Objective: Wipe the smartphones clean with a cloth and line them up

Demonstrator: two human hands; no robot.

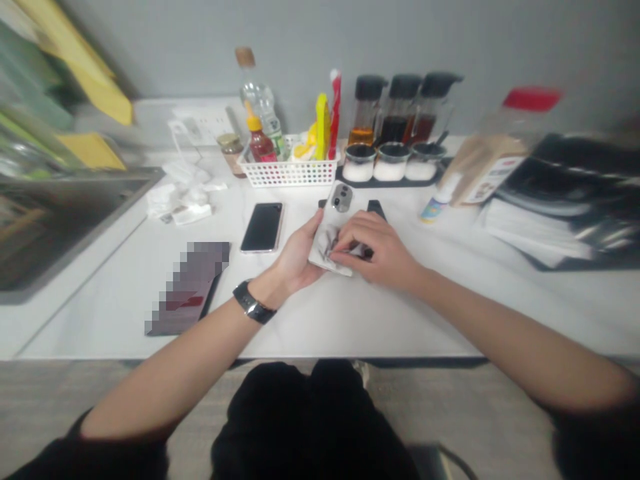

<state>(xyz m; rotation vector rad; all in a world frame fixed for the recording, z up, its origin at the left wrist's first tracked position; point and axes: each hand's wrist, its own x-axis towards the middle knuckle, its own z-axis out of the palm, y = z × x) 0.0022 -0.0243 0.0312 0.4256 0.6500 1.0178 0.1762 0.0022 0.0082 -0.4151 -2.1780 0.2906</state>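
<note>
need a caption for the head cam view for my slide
Head view: left hand holds a white smartphone as right hand presses a cloth to its back, on a white countertop

No words or numbers can be read clearly here. The white label on the kraft paper pouch (493, 177), near the right part of the tabletop (300, 333), has small print, but it is too blurred to read. The labels on the glass bottle of red sauce (261, 153) and the small bottle with a blue label (431, 211) are also not readable. The dark flat package (187, 288) is pixelated, and no mark can be read on the white smartphone (336, 223).
</note>
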